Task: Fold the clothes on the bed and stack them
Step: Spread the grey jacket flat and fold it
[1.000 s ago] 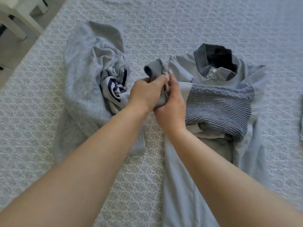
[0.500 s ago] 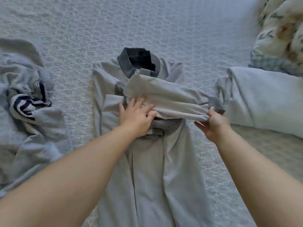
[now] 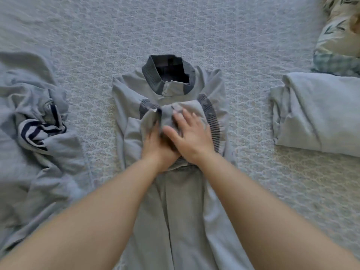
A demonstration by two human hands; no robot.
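At far left a crumpled grey sweatshirt with a navy-striped piece inside lies unfolded on the pale patterned bedspread. In the middle lies the grey jacket with a dark ribbed collar, collar pointing away from the person, its long axis running from them up the bed. Half a second ago the sleeve was stretched out to the right; now it is doubled back across the chest. The left hand seems to pinch that fabric, its fingers partly hidden, while the right hand presses it flat with fingers spread. Both sleeves look tucked in, so the body fold likely comes next. At right waits a folded grey garment.
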